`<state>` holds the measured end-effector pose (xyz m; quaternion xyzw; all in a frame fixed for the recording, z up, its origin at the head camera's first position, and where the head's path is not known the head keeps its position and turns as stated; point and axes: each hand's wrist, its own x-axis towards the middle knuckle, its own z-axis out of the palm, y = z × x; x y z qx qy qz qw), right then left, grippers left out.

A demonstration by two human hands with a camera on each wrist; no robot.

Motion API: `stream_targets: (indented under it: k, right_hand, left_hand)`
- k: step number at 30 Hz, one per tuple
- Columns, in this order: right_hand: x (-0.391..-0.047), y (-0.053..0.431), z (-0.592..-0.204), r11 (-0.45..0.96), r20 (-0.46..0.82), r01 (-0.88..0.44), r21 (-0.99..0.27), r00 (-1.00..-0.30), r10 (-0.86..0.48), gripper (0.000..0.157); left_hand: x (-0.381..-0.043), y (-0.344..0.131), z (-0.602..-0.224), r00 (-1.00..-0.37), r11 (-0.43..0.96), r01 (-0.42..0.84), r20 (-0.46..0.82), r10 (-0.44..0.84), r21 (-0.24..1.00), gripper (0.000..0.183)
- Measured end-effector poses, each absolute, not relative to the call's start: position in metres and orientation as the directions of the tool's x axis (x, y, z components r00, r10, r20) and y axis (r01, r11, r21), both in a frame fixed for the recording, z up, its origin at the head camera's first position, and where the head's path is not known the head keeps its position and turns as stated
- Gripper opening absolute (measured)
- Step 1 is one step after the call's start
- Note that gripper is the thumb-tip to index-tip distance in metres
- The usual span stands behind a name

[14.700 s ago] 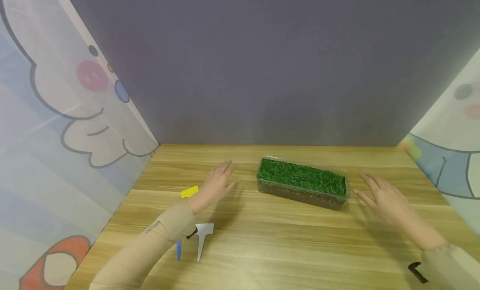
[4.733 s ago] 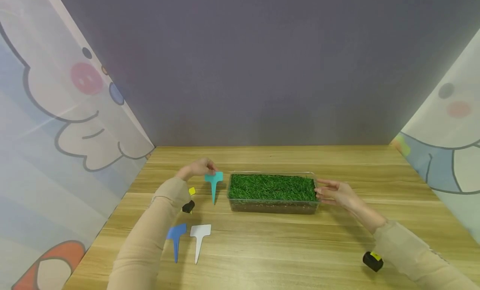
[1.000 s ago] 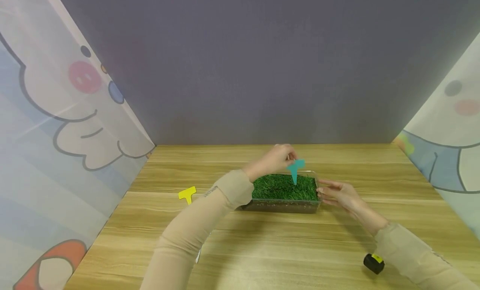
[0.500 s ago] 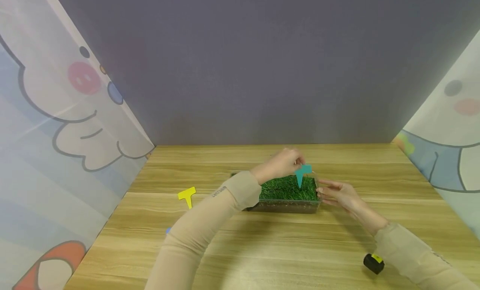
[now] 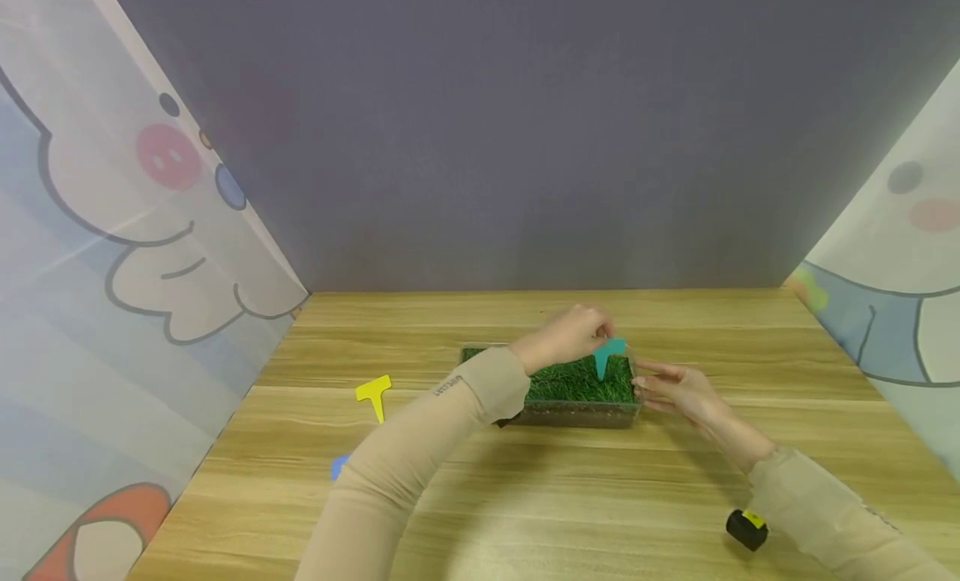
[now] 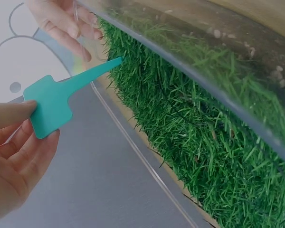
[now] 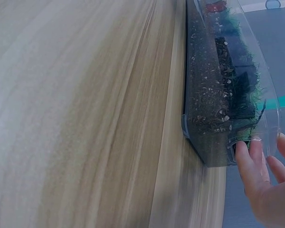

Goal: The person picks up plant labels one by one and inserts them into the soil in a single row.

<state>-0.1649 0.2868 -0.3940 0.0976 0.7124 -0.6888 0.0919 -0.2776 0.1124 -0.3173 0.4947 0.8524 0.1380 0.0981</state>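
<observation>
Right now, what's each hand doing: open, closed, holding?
Left hand: closed, pinching the teal T-shaped marker by its head.
Right hand: open, fingers touching the end of the clear container.

The table (image 5: 570, 498) was wood-grained, streaks running side to side. A clear rectangular box (image 5: 581, 415) stood on it. Left of the box lay a yellow T-shaped marker (image 5: 373, 389), stem toward the near side; closer in, a blue piece (image 5: 339, 466), mostly hidden.
</observation>
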Motion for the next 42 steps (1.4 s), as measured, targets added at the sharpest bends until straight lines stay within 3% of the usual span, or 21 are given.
stream_targets:
  k: [42]
  right_hand:
    - [-0.164, 0.286, -0.395, -0.011, -0.248, 0.248, -0.969, -0.969, 0.008, 0.058]
  left_hand:
    - [-0.272, 0.121, -0.333, -0.441, 0.434, 0.868, -0.028, 0.897, 0.243, 0.015]
